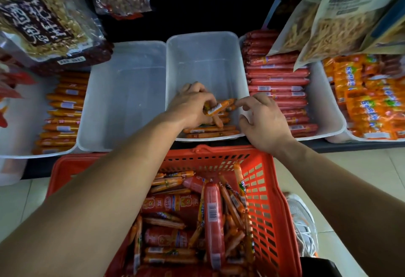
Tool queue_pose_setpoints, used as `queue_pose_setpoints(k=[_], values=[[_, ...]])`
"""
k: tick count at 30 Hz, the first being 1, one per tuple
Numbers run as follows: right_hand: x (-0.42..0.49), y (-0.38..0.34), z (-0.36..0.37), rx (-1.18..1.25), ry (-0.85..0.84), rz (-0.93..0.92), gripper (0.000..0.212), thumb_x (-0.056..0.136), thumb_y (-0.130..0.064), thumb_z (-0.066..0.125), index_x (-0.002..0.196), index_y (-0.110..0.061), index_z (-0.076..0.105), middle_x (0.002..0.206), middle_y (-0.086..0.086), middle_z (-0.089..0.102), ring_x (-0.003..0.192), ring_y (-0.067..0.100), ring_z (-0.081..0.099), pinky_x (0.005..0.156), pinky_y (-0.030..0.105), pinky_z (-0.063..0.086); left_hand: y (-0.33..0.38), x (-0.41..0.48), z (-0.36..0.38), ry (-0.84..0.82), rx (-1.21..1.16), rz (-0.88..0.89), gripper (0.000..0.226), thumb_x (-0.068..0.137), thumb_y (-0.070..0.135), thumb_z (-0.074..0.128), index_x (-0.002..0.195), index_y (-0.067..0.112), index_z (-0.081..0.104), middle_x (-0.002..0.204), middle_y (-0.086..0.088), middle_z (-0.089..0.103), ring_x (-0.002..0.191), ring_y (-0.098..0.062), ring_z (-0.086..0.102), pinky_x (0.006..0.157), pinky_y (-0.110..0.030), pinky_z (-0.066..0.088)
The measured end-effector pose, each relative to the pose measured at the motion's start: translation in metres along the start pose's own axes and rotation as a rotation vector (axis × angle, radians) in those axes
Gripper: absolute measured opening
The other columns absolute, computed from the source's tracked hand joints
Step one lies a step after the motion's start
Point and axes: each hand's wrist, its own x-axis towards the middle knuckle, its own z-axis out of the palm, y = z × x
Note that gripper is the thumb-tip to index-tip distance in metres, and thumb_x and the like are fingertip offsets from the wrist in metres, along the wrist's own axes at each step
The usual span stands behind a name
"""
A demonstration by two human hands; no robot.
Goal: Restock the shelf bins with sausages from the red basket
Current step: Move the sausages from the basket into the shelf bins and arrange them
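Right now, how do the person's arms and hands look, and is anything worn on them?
The left hand and the right hand wear no gloves, and no ring, watch or bracelet shows. Both forearms are uncovered up to the picture's edge; no sleeve is in view.

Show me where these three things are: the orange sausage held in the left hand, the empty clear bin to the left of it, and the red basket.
orange sausage (219, 107): head view, middle of its wrapper.
empty clear bin (122, 101): head view, bare floor.
red basket (260, 200): head view, right lattice wall.
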Motion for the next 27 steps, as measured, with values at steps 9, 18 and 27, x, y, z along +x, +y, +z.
queue_pose_setpoints(k=[9, 18, 27], values=[[0.002, 0.002, 0.003, -0.064, -0.014, -0.013, 0.038, 0.09, -0.023, 0.06, 0.128, -0.022, 0.059, 0.125, 0.002, 0.05, 0.118, 0.027, 0.043, 0.096, 0.042, 0.045, -0.005, 0.002, 0.01, -0.115, 0.154, 0.022, 0.078, 0.082, 0.06, 0.067, 0.15, 0.046, 0.033, 0.135, -0.005, 0.044, 0.128, -0.029, 0.037, 0.104, -0.04, 0.036], [0.002, 0.002, 0.004, -0.072, -0.007, -0.01, 0.037, 0.09, -0.023, 0.061, 0.127, -0.02, 0.059, 0.124, 0.002, 0.049, 0.116, 0.027, 0.045, 0.092, 0.041, 0.046, -0.007, 0.034, 0.006, -0.295, 0.148, -0.078, 0.137, 0.063, 0.062, 0.083, 0.155, 0.038, -0.016, 0.163, 0.015, -0.022, 0.15, -0.02, -0.022, 0.123, -0.051, 0.005], [0.001, 0.004, 0.003, -0.043, -0.026, -0.007, 0.038, 0.089, -0.02, 0.06, 0.127, -0.023, 0.058, 0.124, -0.001, 0.047, 0.118, 0.025, 0.044, 0.095, 0.041, 0.046, -0.008, 0.055, 0.005, -0.276, 0.041, -0.072, 0.126, 0.058, 0.06, 0.087, 0.157, 0.034, 0.013, 0.163, 0.007, 0.016, 0.146, -0.024, 0.027, 0.116, -0.042, 0.031]])
